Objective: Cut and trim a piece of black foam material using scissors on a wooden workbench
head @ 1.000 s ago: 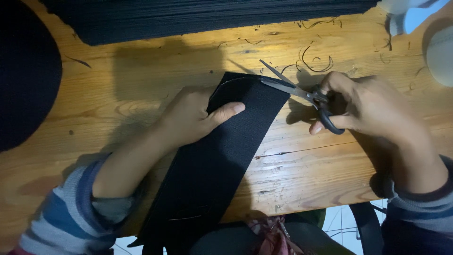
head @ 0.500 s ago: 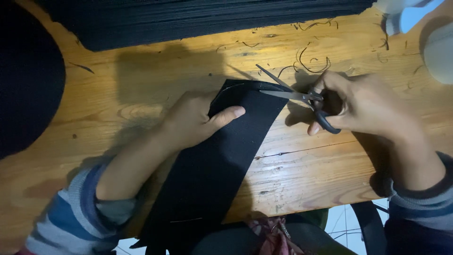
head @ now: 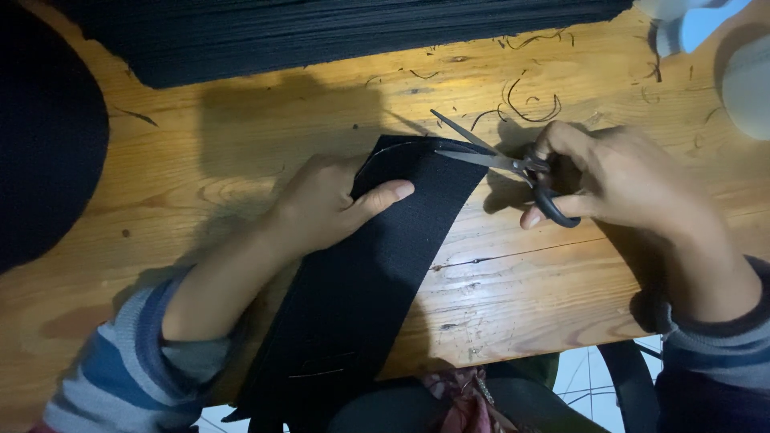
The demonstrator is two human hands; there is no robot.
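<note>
Black fabric strip (head: 361,273) flat on counter (head: 241,152); left hand (head: 329,204) spread on it; right hand (head: 618,180) grip closed round scissors (head: 513,164), blades open at strip's top edge.

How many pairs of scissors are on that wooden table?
1. The black-handled steel scissors are in the right hand, blades open at the far end of the black fabric strip. The left hand holds that strip flat.

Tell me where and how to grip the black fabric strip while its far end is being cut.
Press the black fabric strip flat just below its curved far end, from the left, as the left hand does. The open scissors in the right hand enter from the right, so that side probably stays free.
</note>
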